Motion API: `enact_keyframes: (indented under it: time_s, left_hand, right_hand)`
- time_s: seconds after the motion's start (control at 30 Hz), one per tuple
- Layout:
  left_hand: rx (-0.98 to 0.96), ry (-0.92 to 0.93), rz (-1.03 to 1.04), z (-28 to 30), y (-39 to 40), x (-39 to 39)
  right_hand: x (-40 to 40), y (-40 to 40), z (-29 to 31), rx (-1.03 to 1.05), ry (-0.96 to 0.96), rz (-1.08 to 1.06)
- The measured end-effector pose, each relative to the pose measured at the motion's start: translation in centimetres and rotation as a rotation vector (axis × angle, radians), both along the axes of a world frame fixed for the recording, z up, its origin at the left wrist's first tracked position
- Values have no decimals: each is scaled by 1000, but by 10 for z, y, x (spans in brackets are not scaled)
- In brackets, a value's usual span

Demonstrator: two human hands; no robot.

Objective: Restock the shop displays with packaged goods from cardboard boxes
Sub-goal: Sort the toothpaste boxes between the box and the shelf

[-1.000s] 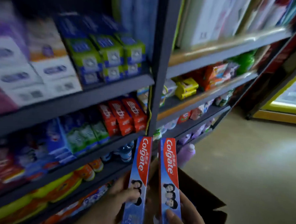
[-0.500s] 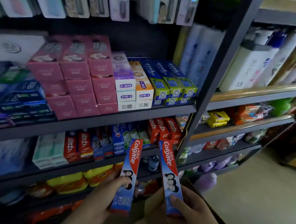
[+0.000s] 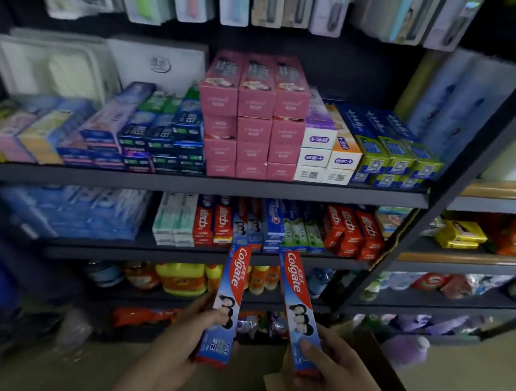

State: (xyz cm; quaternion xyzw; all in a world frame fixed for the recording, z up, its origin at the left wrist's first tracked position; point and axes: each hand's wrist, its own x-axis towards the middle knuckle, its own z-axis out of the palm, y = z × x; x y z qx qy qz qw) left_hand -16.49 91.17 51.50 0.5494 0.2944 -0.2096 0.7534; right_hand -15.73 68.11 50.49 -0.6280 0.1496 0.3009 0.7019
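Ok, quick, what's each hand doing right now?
Left hand: holding the left Colgate box.
Right hand: holding the right Colgate box.

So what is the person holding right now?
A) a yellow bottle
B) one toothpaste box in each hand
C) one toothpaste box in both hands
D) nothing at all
B: the left hand grips one toothpaste box and the right hand grips another toothpaste box, both pointing up at the shelves.

The left hand [image 3: 180, 337] grips one Colgate box [image 3: 226, 304] and the right hand [image 3: 335, 370] grips a second Colgate box [image 3: 300, 312], both held upright-tilted before the middle shelf [image 3: 205, 257] of stacked toothpaste cartons [image 3: 347, 230], above a cardboard box [image 3: 361, 377].
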Motion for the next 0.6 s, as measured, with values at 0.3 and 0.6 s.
enact_keyframes:
  time_s: [0.3, 0.6]
  left_hand:
    - [-15, 7, 255, -27, 27, -15]
    - [-210, -63, 310, -39, 38, 51]
  right_hand:
    - [15, 43, -20, 36, -17, 83]
    - [78, 90, -43, 127, -11, -75]
